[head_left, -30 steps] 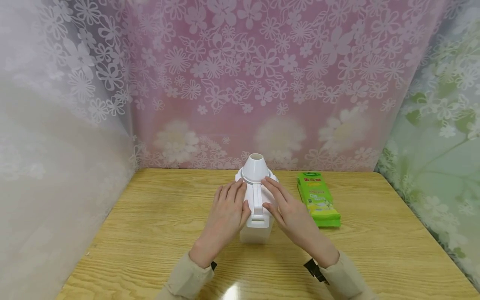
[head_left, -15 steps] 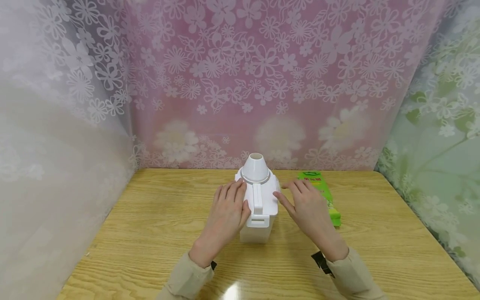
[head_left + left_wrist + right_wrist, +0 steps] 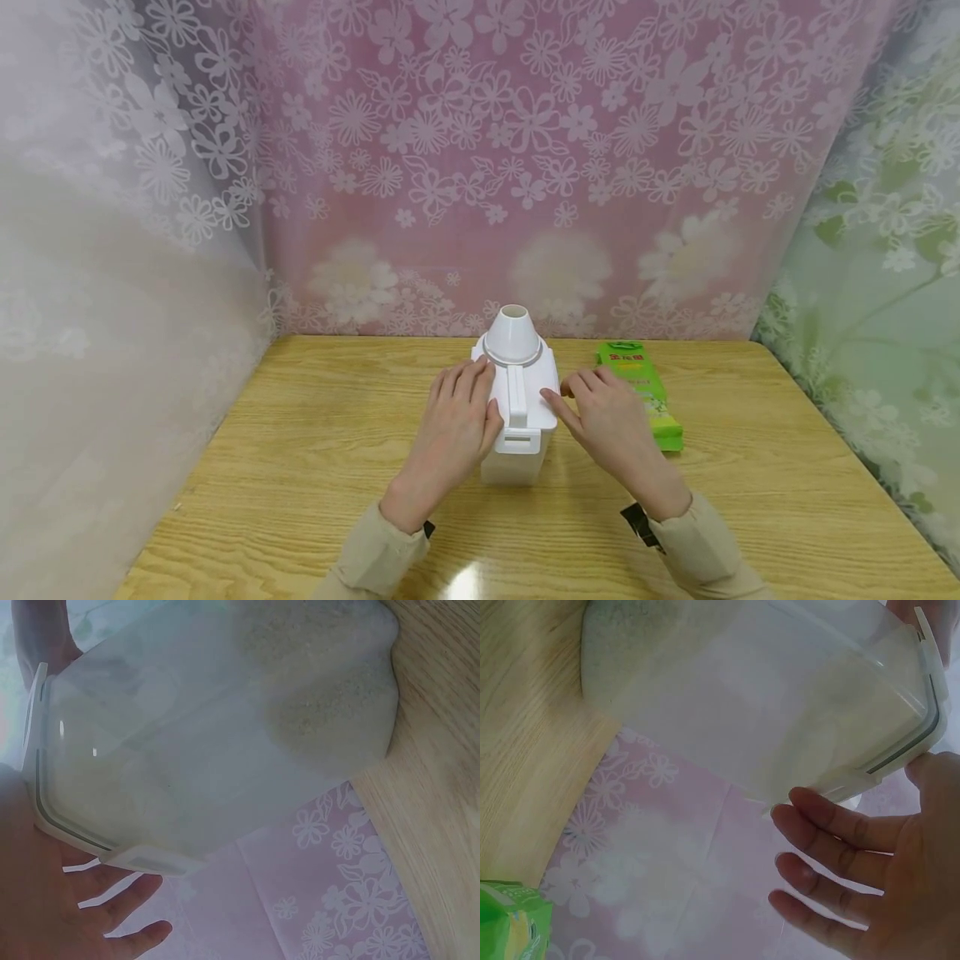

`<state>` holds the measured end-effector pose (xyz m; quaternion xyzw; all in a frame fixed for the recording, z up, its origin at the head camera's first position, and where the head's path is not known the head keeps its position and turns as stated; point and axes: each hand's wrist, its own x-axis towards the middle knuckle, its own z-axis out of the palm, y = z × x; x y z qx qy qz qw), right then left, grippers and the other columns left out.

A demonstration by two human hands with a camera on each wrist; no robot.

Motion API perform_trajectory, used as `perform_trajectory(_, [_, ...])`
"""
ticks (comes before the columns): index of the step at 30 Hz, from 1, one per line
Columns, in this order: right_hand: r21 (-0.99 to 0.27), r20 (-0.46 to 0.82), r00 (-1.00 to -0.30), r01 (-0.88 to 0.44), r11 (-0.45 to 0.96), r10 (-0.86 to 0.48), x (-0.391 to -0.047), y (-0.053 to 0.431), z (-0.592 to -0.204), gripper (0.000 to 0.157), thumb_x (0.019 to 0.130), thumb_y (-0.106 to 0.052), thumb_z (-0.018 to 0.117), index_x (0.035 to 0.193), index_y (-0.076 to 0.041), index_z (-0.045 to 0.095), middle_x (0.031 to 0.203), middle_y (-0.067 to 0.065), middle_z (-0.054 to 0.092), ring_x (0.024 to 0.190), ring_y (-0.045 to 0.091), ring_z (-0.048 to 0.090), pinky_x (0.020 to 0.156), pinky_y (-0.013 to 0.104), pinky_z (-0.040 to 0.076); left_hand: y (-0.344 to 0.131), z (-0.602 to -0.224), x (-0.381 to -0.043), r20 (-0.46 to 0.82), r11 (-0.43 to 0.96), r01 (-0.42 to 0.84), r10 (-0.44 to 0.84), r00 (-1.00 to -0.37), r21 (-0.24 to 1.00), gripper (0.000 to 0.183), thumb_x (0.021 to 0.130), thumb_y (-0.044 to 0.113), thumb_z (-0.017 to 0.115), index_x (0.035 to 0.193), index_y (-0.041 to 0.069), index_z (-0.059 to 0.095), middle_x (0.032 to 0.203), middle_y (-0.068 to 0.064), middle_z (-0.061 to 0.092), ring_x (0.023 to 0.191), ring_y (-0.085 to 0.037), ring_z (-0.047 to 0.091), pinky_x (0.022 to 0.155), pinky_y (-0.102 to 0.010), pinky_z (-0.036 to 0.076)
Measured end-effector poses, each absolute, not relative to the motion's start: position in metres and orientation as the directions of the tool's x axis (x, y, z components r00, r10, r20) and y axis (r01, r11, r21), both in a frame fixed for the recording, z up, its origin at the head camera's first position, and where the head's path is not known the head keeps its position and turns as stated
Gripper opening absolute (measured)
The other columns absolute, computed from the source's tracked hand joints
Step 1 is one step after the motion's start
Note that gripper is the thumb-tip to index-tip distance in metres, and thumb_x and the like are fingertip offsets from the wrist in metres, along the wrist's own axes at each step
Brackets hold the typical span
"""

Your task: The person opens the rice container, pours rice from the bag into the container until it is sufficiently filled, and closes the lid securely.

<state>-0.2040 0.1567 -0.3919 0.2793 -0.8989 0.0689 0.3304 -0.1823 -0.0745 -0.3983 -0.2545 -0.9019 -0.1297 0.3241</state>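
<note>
A white-lidded plastic storage container (image 3: 510, 469) stands upright mid-table, its translucent walls showing pale grains (image 3: 319, 712) at the bottom. On its lid (image 3: 537, 404) are a handle (image 3: 517, 397) and a white cone-shaped piece (image 3: 513, 337) with an open top. My left hand (image 3: 453, 417) rests on the lid's left side, fingers extended. My right hand (image 3: 611, 421) is at the right edge: its thumb touches the lid, and its loosely bent fingers are by the side clip (image 3: 840, 784). In the right wrist view, the index fingertip touches that clip. Another clip (image 3: 150, 859) shows in the left wrist view.
A green packet (image 3: 637, 379) lies on the wooden table (image 3: 315, 467) to the right of the container, just beyond my right hand. Floral curtains (image 3: 510, 167) enclose the back and both sides.
My right hand has moved right, off the top of the lid, down to its right edge by the clip. My left hand and the container have stayed in place.
</note>
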Motion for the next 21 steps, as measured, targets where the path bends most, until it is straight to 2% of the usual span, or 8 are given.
perform_trajectory(8, [0.113,0.637,-0.567,-0.601,0.791,-0.522,-0.208,0.1546,-0.395,0.062,0.111,-0.044,0.022,0.085,-0.003,0.061,0.083,0.009,0.065,0.086,0.031,0.063,0.079,0.042,0.055,-0.075,-0.3999,-0.1838,0.683,0.83,0.555,0.374,-0.627,0.055,0.043,0.098,0.02,0.047,0.131,-0.004,0.06,0.136,-0.02,0.059,0.122,-0.037,0.055,0.107,-0.051,0.045])
perform_trajectory(14, [0.122,0.665,-0.53,-0.618,0.777,-0.526,-0.2097,0.1531,-0.3973,0.059,0.112,-0.037,0.02,0.082,-0.003,0.057,0.078,0.009,0.058,0.08,0.03,0.058,0.074,0.041,0.052,-0.0745,-0.4005,-0.1857,0.687,0.831,0.554,0.378,-0.621,0.043,0.043,0.097,0.02,0.046,0.13,-0.004,0.061,0.133,-0.019,0.061,0.121,-0.037,0.056,0.106,-0.05,0.045])
perform_trajectory(21, [0.067,0.667,-0.554,-0.622,0.78,-0.499,-0.207,0.15,-0.3974,0.058,0.112,-0.037,0.019,0.081,-0.002,0.055,0.076,0.009,0.053,0.078,0.029,0.055,0.069,0.039,0.049,-0.0756,-0.4005,-0.189,0.704,0.83,0.558,0.383,-0.599,0.024,0.043,0.094,0.02,0.044,0.126,-0.003,0.063,0.129,-0.018,0.063,0.114,-0.036,0.059,0.101,-0.049,0.048])
